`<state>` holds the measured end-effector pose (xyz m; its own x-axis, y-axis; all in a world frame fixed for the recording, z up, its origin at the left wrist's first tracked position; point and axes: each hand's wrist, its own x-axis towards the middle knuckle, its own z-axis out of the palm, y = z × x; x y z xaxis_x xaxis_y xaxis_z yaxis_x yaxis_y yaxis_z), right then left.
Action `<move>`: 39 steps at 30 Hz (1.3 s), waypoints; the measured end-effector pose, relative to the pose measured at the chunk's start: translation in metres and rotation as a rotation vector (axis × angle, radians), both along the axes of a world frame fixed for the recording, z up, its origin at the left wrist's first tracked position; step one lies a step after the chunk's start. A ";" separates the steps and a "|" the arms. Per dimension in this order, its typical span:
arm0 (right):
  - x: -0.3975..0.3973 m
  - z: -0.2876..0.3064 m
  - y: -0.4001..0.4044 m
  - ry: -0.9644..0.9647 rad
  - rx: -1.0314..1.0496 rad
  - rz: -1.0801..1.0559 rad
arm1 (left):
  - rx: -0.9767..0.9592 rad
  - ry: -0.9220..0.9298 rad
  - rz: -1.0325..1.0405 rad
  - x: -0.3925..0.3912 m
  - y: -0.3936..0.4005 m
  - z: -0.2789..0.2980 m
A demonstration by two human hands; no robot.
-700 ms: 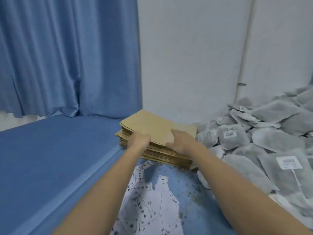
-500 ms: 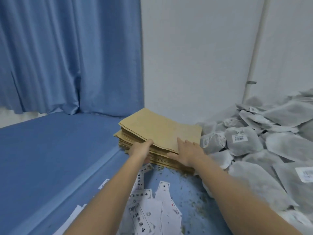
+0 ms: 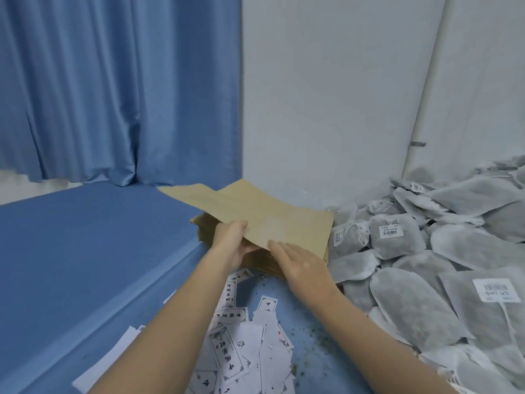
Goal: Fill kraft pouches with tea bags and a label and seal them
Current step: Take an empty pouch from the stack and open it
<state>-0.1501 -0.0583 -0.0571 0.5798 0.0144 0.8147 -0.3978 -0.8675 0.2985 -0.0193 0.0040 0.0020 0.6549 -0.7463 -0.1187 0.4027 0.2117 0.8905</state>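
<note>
I'm seeing two hands working at one stack of kraft pouches (image 3: 287,268) sitting at the far edge of the blue table (image 3: 85,251), against the white wall (image 3: 326,95). Left hand (image 3: 231,243) is gripping the top pouch (image 3: 255,214) at its near left edge, fingers curled under it, thumb on top; the pouch is tilting up off the stack with its far corner pointing left. Right hand (image 3: 304,265) is lying flat, fingers straight and together, fingertips touching the near edge of that pouch and resting on the stack. So one pouch lifted, the rest too many to count in the stack.

Tea bags (image 3: 454,251) are piling up along the right edge of the table, touching the stack's right side; well over a dozen showing, exact count I can't tell. At least three are showing white barcode tags.

Labels (image 3: 241,351) are lying in a loose heap at the near edge, between my forearms; more than ten, overlapping, can't count exactly. Loose tea crumbs (image 3: 312,336) are scattering just right of the labels.

One blue curtain (image 3: 113,86) is hanging at the far left. One white pipe (image 3: 426,95) is running up the wall at right.
</note>
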 end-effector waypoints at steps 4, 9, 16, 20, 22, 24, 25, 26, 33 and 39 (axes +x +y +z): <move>-0.003 0.022 0.031 0.154 0.543 0.120 | 0.067 -0.390 0.160 -0.005 0.031 0.016; -0.010 0.094 0.080 -0.464 1.526 0.635 | 0.308 -1.376 0.327 -0.009 0.085 0.026; -0.067 0.136 0.103 -0.712 1.807 0.867 | 0.537 -1.861 0.457 -0.015 0.146 0.009; -0.084 0.108 0.109 -0.729 1.861 0.635 | 0.549 -1.958 0.379 -0.022 0.164 -0.011; -0.091 0.093 0.110 -0.738 1.945 0.589 | 0.795 -1.976 0.104 -0.028 0.170 -0.020; -0.096 0.077 0.111 -0.764 2.000 0.541 | 0.951 -1.817 -0.250 -0.035 0.174 -0.026; -0.098 0.068 0.112 -0.774 2.026 0.531 | 0.921 -1.668 -0.426 -0.044 0.178 -0.022; -0.100 0.061 0.113 -0.782 2.051 0.532 | 0.790 -1.481 -0.557 -0.054 0.179 -0.017; -0.103 0.033 0.128 -0.766 2.086 0.623 | 0.265 -0.879 -0.072 -0.135 0.140 0.006; -0.115 0.031 0.129 -0.684 1.991 0.635 | 0.498 -1.180 0.259 -0.158 0.119 0.004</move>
